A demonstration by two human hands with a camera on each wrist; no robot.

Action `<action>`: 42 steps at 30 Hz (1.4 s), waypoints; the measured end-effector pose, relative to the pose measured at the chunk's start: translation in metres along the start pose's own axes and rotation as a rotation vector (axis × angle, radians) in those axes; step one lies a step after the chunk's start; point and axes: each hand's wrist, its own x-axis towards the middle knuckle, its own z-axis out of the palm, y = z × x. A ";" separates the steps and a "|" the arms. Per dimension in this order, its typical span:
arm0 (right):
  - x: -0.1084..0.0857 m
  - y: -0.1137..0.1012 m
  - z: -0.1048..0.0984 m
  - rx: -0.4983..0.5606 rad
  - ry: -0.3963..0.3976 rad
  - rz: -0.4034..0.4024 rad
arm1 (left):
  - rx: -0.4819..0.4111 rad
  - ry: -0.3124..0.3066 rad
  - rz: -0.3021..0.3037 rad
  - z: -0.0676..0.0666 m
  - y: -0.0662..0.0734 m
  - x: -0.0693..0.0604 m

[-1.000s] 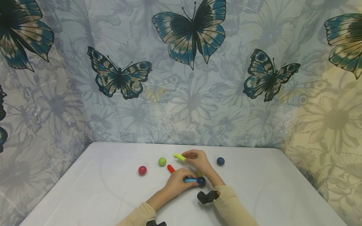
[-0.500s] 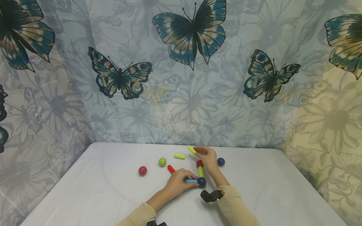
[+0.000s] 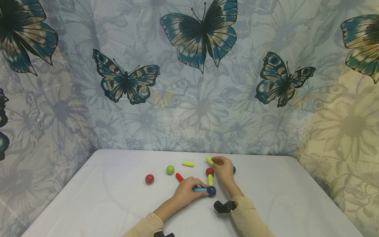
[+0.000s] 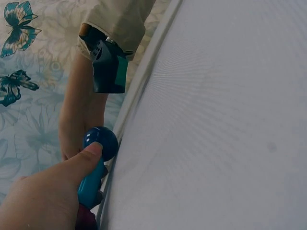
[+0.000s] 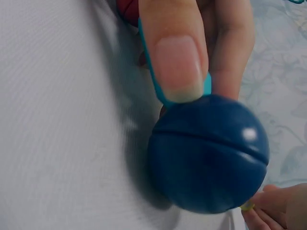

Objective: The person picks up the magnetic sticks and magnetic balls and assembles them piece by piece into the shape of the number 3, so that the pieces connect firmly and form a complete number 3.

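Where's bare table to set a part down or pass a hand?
Widest bare patches of table: left of the leftmost red ball, and right of the right sleeve. A smaller one lies between it and the left sleeve. Crowded: between left hand and right hand, where the other red ball, a lime stick and a blue ball sit.

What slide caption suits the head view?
Left hand grips a blue stick ending at a navy ball; right hand, a yellow stick.

A red ball [image 3: 149, 179] lies left on the tabletop [image 3: 97, 200]; the left grip [image 3: 187, 190] holds a blue rod [image 3: 200, 189]; farther right, the right grip [image 3: 224, 168] pinches a yellow rod [image 3: 209, 160].
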 end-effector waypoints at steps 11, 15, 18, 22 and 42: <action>-0.001 0.008 -0.001 -0.085 0.032 0.023 | 0.006 0.003 0.008 0.000 0.000 0.000; 0.000 0.006 0.001 -0.100 0.022 0.027 | 0.000 0.000 0.003 0.000 -0.001 0.000; -0.001 0.004 0.001 -0.098 0.016 0.024 | -0.003 -0.002 -0.002 -0.001 -0.001 -0.001; -0.002 0.002 0.002 -0.098 0.013 0.017 | -0.001 0.001 0.001 0.000 -0.001 -0.001; -0.005 0.000 -0.001 -0.074 0.050 0.075 | -0.008 0.004 0.023 0.001 -0.002 0.000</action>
